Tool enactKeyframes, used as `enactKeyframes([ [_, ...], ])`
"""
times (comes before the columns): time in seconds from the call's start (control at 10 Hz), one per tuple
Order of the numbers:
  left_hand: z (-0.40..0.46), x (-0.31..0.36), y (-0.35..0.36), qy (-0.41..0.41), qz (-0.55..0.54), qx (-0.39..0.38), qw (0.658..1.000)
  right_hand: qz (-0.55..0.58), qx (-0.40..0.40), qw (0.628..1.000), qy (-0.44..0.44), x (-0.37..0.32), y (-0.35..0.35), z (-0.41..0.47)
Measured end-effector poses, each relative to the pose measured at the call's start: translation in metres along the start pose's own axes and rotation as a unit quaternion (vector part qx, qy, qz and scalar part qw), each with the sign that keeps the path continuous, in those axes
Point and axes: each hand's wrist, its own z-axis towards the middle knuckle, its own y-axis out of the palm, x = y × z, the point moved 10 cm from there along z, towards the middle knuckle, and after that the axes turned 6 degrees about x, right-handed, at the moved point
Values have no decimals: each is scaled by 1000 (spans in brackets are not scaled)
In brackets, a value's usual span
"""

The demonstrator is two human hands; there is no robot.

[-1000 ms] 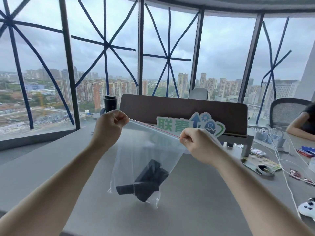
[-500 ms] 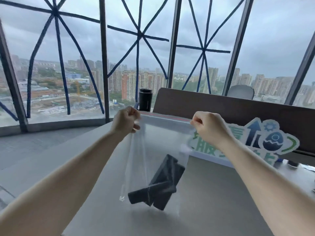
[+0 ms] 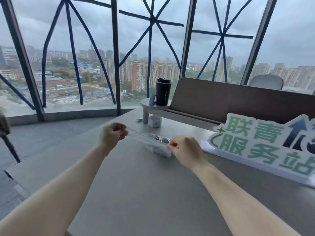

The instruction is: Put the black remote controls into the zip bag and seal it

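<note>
The zip bag [image 3: 153, 143], hanging a moment ago, now lies on the tabletop [image 3: 144, 193]; left hand [image 3: 111, 136] and right hand [image 3: 186, 149] pinch its strip between them, so sealing looks nearly finished.

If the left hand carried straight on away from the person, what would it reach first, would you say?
Probably the small round container under the raised shelf; the left hand holds the zip bag. Depth is uncertain.

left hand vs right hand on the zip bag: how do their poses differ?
The left hand sits higher and farther away; the right hand sits lower and nearer the green sign. The left hand shows its curled fingers; the right hand shows its back. Both pinch opposite ends of the zip bag top edge, stretching it taut.
</note>
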Motion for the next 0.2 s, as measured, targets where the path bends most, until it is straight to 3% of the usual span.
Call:
enactKeyframes([
  [0.2, -31, -51, -25, -16, 184, 27, 982, 39, -116, 991, 53, -5, 46, -44],
])
